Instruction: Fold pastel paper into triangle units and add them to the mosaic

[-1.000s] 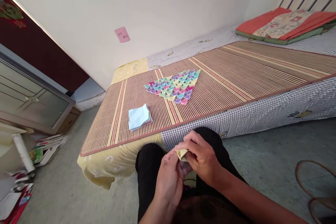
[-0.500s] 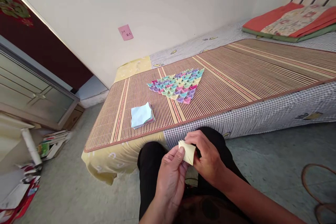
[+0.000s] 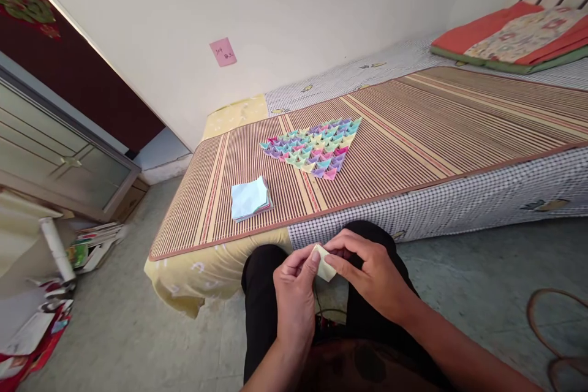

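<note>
Yellow folded paper [image 3: 327,267] is being pinched by the left hand [image 3: 295,285] and right hand [image 3: 371,264] on the near side of the striped mat [image 3: 399,141]; matching edges before pressing should be keeping creases crisp.

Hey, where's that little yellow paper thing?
The pale yellow paper is low in the head view, just right of centre, held by the left hand and the right hand, closer to the camera than the striped mat.
</note>
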A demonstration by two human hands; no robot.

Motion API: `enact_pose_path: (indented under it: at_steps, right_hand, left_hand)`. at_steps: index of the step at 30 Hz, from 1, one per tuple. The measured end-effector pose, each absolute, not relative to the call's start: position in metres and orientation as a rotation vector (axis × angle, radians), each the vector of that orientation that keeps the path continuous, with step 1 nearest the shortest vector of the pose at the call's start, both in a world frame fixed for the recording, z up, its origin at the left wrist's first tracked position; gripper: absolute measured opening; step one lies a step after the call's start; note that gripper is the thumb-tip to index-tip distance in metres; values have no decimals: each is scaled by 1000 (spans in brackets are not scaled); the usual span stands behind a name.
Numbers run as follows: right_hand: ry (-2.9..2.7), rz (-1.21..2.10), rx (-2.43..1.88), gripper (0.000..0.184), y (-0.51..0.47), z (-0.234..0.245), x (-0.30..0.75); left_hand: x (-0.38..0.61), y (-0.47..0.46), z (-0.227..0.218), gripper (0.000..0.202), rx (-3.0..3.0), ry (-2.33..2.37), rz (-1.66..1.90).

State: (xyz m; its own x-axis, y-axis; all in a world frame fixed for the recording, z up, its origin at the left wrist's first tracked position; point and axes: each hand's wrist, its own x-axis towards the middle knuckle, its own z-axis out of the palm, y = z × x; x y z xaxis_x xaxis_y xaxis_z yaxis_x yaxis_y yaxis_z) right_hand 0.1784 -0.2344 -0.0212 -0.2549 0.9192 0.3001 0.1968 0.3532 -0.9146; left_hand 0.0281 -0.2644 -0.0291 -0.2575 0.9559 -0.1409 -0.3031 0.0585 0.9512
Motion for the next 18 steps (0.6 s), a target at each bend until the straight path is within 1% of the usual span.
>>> enact_pose_path:
  at_steps: [5, 9, 12, 17, 18]
  right_hand:
    - [-1677, 915, -952, 22, -232, -23, 171]
    - [-1652, 885, -943, 23, -234, -25, 171]
    - [-1657, 943, -936, 22, -234, -25, 173]
    - [-1659, 996, -969, 11, -234, -24, 172]
    - [-1647, 1002, -978, 11, -234, -24, 171]
  left_hand:
    - [29, -266, -29, 38, 815, 1247, 1464]
    - [29, -268, -26, 32, 926, 1203, 1251]
    - [30, -269, -24, 38, 982, 1176, 1126]
    - [33, -269, -20, 38, 998, 1211, 1129]
    - [34, -268, -18, 39, 1011, 1210, 1131]
